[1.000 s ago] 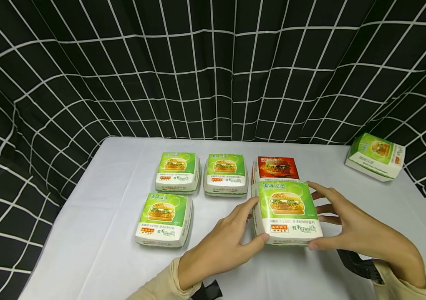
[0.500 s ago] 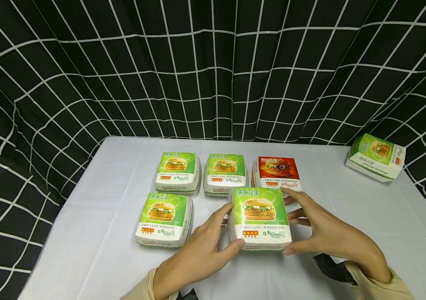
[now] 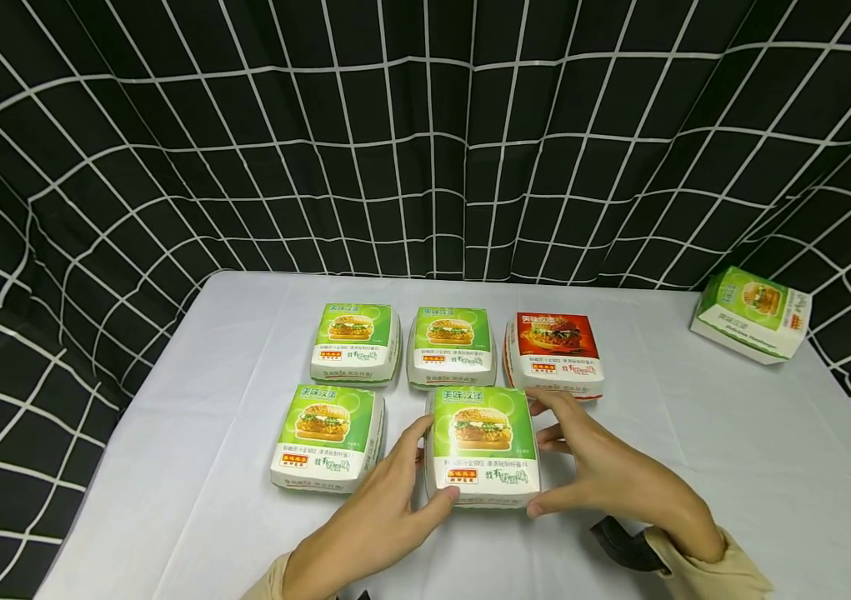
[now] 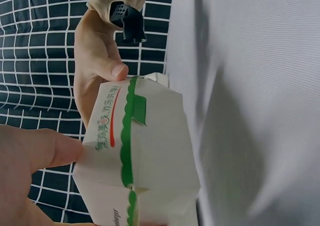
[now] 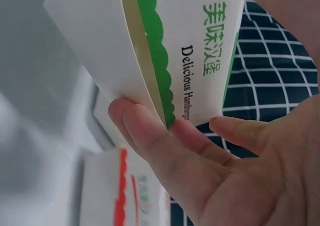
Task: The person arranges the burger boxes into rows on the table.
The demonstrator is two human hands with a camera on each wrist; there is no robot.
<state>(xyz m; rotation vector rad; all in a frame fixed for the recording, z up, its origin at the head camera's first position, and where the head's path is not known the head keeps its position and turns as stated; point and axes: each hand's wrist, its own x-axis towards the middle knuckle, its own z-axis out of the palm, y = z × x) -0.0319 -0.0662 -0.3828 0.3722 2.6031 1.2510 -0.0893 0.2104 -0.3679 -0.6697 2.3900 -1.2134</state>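
Observation:
Both hands hold a green-and-white hamburger box [image 3: 481,446] between them at the front of the table. My left hand [image 3: 372,521] grips its left side, thumb at the front edge. The right hand [image 3: 605,471] grips the opposite side, its thumb near the front right corner. In the left wrist view the front of the box [image 4: 157,141] shows a green scalloped seam, and a shadow lies on the cloth beside it. From the right wrist, fingers [image 5: 165,141] press against the box's side [image 5: 195,50], where a gap shows along the lid edge.
Behind stand two green boxes [image 3: 353,343] [image 3: 452,348] and a red box [image 3: 554,354] in a row. Another green box [image 3: 329,437] lies left of the held one. A tilted green box [image 3: 753,315] sits at the far right corner. Black grid curtains [image 3: 425,167] surround the white table [image 3: 170,467].
Both hands have carried the held box leftward and a little toward the front, from before the red box to before the middle green one. The red box now shows almost fully.

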